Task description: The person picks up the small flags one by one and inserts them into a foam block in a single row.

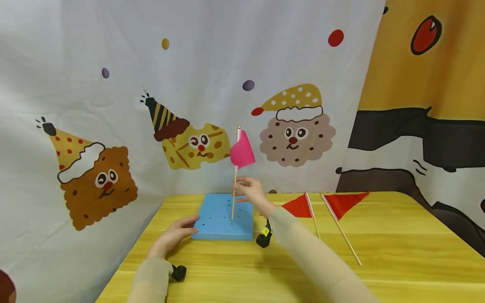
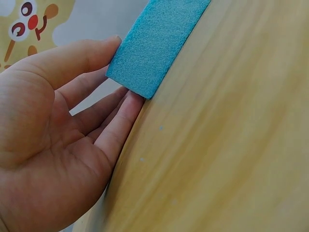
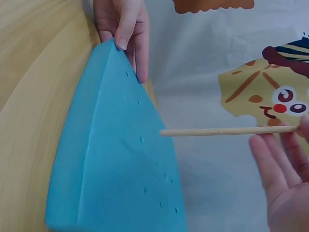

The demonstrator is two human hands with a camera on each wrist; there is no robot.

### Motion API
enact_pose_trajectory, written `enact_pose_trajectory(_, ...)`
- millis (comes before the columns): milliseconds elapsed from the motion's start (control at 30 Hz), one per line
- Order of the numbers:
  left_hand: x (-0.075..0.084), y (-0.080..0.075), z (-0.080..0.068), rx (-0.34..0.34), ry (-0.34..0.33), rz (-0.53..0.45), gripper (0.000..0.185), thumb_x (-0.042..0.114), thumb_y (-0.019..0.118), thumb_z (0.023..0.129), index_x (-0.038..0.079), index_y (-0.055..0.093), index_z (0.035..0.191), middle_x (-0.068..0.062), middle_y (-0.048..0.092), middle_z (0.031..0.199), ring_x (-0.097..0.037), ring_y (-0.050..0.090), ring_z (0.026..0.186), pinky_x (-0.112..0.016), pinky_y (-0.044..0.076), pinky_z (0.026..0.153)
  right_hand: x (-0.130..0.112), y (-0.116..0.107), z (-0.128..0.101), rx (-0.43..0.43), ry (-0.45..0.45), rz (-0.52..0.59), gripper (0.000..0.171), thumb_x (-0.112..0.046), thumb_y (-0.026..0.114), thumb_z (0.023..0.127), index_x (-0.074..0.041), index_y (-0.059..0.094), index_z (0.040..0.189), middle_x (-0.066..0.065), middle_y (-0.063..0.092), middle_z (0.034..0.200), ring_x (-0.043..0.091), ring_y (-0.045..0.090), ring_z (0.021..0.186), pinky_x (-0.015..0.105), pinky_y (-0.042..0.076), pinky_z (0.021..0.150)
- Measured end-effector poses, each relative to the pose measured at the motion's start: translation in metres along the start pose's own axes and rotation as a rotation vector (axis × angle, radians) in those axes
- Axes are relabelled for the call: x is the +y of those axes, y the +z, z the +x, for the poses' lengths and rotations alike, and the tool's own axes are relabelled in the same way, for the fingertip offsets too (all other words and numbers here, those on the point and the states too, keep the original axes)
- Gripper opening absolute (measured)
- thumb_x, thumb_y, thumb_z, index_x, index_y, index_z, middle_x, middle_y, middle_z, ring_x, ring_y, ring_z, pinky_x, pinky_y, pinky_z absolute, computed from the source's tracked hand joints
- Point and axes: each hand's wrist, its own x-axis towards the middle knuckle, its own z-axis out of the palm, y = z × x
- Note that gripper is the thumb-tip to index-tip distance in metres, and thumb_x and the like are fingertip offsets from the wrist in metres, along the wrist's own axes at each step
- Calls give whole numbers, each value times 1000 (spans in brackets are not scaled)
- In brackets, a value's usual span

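A blue foam block (image 1: 223, 229) with small holes in its top lies flat on the table. My left hand (image 1: 174, 235) holds its near left corner; in the left wrist view the thumb meets the upper edge and fingertips the lower one. My right hand (image 1: 251, 194) pinches the thin wooden stick of a pink flag (image 1: 242, 150) above the block. The flag stands nearly upright. In the right wrist view the lower end of the stick (image 3: 212, 131) hovers just off the holed face, apart from it.
Two red triangular flags, a nearer-to-centre one (image 1: 299, 207) and an outer one (image 1: 345, 204), lie right of the block on the yellow wood-grain table (image 1: 401, 248). My right forearm partly covers the first. A cartoon-printed curtain (image 1: 212, 63) hangs behind.
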Motion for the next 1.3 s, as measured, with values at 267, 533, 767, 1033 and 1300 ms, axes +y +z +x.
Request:
enact_pose_trajectory(267, -6, 0, 2, -1, 11, 30, 61, 21, 64, 95, 6, 39, 149, -22, 33, 152, -41, 28, 139, -55, 30, 109, 8, 20, 20, 87, -45, 124, 27, -11, 63, 96, 0, 64, 120, 27, 65, 111, 41, 66, 97, 51, 54, 82)
enact_pose_trajectory(533, 1, 3, 0, 17, 21, 4, 58, 15, 64, 95, 2, 41, 147, -25, 34, 150, -43, 28, 138, -57, 28, 109, 21, 32, 33, 125, -57, 95, 22, -10, 63, 95, -2, 66, 116, 22, 66, 108, 38, 67, 97, 46, 57, 78)
enact_pose_trajectory(767, 1, 4, 0, 12, 19, -3, 58, 16, 64, 95, 3, 42, 147, -23, 35, 150, -41, 30, 138, -56, 30, 109, 32, 42, 40, 126, -30, 97, 21, -11, 64, 95, -2, 66, 113, 19, 66, 107, 36, 67, 97, 52, 53, 83)
enact_pose_trajectory(1033, -3, 3, 0, 17, 13, -12, 59, 17, 65, 94, 3, 42, 147, -23, 36, 150, -42, 31, 137, -55, 30, 109, 41, 46, 45, 125, -1, 137, 27, -10, 62, 96, 3, 62, 120, 27, 62, 115, 44, 62, 105, 53, 54, 81)
enact_pose_trajectory(1300, -7, 2, 5, 24, 4, -27, 59, 17, 67, 93, 4, 43, 146, -23, 36, 150, -41, 31, 138, -55, 29, 110, 41, 45, 49, 118, 19, 74, 23, -14, 64, 95, -1, 68, 114, 19, 66, 109, 37, 66, 99, 41, 59, 72)
